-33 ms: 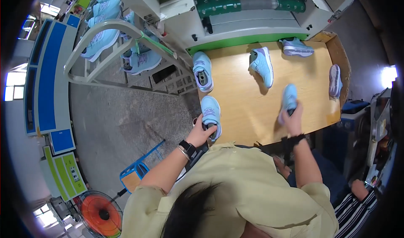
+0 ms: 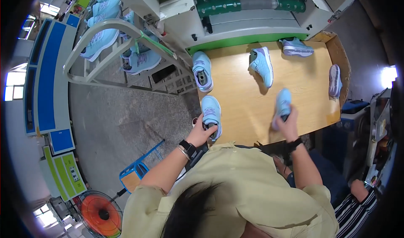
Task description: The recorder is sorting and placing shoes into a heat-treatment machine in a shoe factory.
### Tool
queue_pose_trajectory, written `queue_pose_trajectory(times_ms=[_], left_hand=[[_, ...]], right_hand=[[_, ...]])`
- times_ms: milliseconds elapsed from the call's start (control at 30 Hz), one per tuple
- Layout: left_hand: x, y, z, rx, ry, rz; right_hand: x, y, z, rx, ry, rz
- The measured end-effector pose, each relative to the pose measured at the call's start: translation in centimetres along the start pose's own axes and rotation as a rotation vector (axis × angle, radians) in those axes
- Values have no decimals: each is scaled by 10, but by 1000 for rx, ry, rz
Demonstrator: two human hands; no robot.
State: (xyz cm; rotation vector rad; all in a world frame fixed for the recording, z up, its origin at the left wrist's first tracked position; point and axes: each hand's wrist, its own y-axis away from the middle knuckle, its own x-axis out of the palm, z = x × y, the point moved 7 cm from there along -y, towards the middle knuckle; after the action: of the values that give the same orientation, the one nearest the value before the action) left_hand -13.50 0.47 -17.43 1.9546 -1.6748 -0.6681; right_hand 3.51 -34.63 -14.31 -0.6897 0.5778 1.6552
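Note:
My left hand (image 2: 201,130) grips the heel end of a light blue sneaker (image 2: 211,108) at the table's left edge, its toe pointing away from me. Over the right half of the wooden table (image 2: 240,107), my right hand (image 2: 288,123) holds another light blue sneaker (image 2: 284,100) by the heel; it is slightly smeared by motion. Beyond the left one, a third sneaker (image 2: 202,67) sits along the same edge. One sneaker (image 2: 262,67) lies tilted in the far middle. On their sides rest a sneaker (image 2: 297,48) at the far right and one (image 2: 334,81) by the right edge.
Past the table stands a machine with a green perforated conveyor belt (image 2: 216,3). A metal rack (image 2: 107,25) full of blue sneakers is at the far left. A blue stool (image 2: 134,175) and an orange fan (image 2: 100,212) stand lower left. Another person's striped clothing (image 2: 357,215) shows at lower right.
My right hand has moved a little to the left and nearer to me with its sneaker. My left hand and its sneaker have hardly moved.

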Motion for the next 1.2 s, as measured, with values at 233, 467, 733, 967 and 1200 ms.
queue_pose_trajectory(times_ms=[233,467,733,967,1200], left_hand=[[39,-9,-45,-53,-105,125],[-6,-18,-53,-102,-60,151],[-15,-25,-62,139,-182,25],[86,-18,-148,692,-939,-26],[92,-33,-121,615,-1047,100]], right_hand=[[88,16,135,-237,-278,275],[20,-109,125,-310,32,-269],[-30,-133,98,-108,-364,202],[29,-59,49,-71,125,188],[53,7,108,-314,-158,154]])
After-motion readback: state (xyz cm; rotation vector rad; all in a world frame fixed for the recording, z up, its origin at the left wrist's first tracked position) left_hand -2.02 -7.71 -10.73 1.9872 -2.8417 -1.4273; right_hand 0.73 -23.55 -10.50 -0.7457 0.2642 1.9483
